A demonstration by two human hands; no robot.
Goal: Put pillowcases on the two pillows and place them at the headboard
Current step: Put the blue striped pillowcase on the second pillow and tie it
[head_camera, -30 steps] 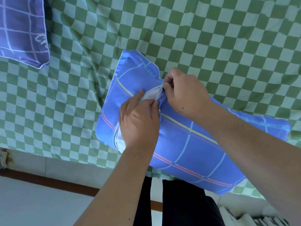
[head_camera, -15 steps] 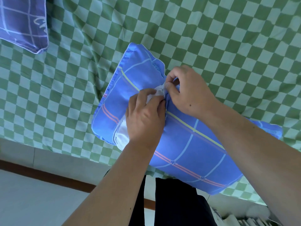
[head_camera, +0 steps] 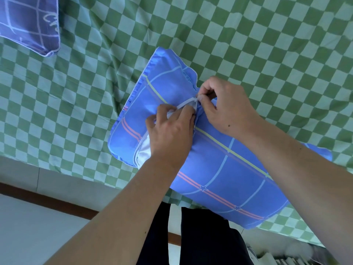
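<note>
Across pretty much the whole view is the green checked bedsheet (head_camera: 248, 44), running off the top and both sides. On it near the bed's edge sits the pillow (head_camera: 229, 169) in its blue plaid pillowcase (head_camera: 168, 87), lying diagonally, the far right end hidden behind the right forearm. Up in the top left corner there's a second pillow (head_camera: 28, 22), darker purple-blue plaid, mostly cut off so only one corner shows. Left hand (head_camera: 172, 132) has its fingers curled into the pillowcase opening, covering most of it; a bit of white inner pillow peeks out by the wrist. Right hand (head_camera: 227, 108) pinches the white-edged hem at the opening. Dark trousers (head_camera: 206, 236) below, partly blocked by the arms.
</note>
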